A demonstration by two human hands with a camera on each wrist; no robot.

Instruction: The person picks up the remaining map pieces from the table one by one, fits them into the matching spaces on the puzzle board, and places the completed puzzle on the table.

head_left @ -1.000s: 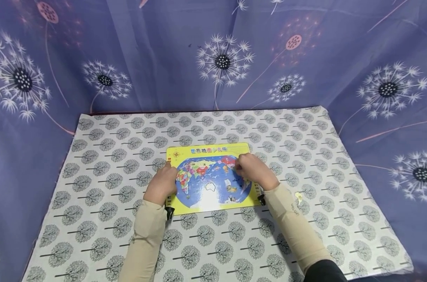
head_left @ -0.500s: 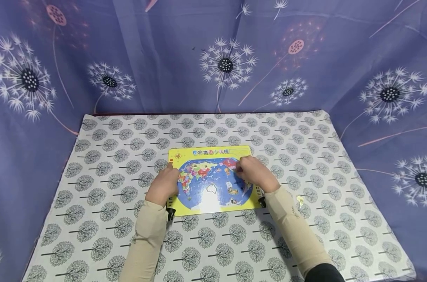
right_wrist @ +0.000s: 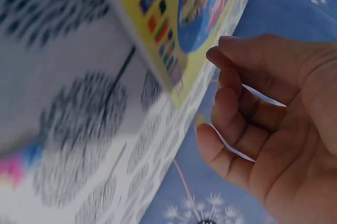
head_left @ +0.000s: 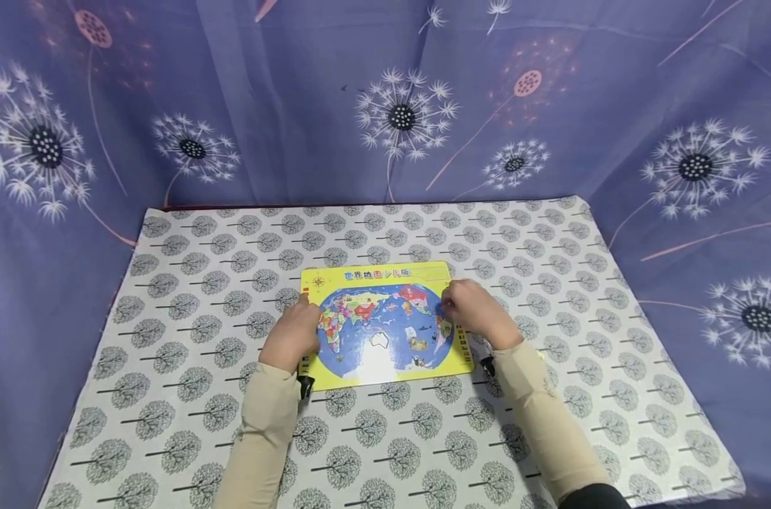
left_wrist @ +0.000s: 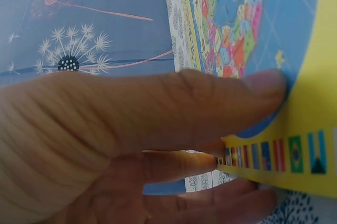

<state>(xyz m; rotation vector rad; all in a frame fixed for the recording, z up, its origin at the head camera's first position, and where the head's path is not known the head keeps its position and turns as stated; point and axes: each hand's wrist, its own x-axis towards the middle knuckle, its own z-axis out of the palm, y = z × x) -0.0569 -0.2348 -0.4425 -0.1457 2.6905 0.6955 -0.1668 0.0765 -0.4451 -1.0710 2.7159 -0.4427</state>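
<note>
A yellow-bordered world map puzzle board (head_left: 391, 389) lies flat near the middle of the table in the head view. A white Australia-shaped patch (head_left: 379, 341) shows in its blue sea. My left hand (head_left: 292, 334) grips the board's left edge; in the left wrist view its thumb (left_wrist: 263, 84) presses the top, with the other fingers at and below the edge. My right hand (head_left: 480, 311) hovers by the right edge. The right wrist view shows its fingers (right_wrist: 229, 108) loosely curled, holding nothing and apart from the board.
A tree-print cloth (head_left: 188, 417) covers the table, with dandelion-print curtains (head_left: 296, 106) behind and at both sides. A small blurred pink-and-blue patch (right_wrist: 18, 166) lies on the cloth in the right wrist view. In the head view, the right sleeve (head_left: 538, 410) crosses the table's right part.
My right hand has moved right, off the map, uncovering the pink-red area at upper right. The small yellowish piece on the cloth is now mostly behind the right sleeve. The left hand stays put.
</note>
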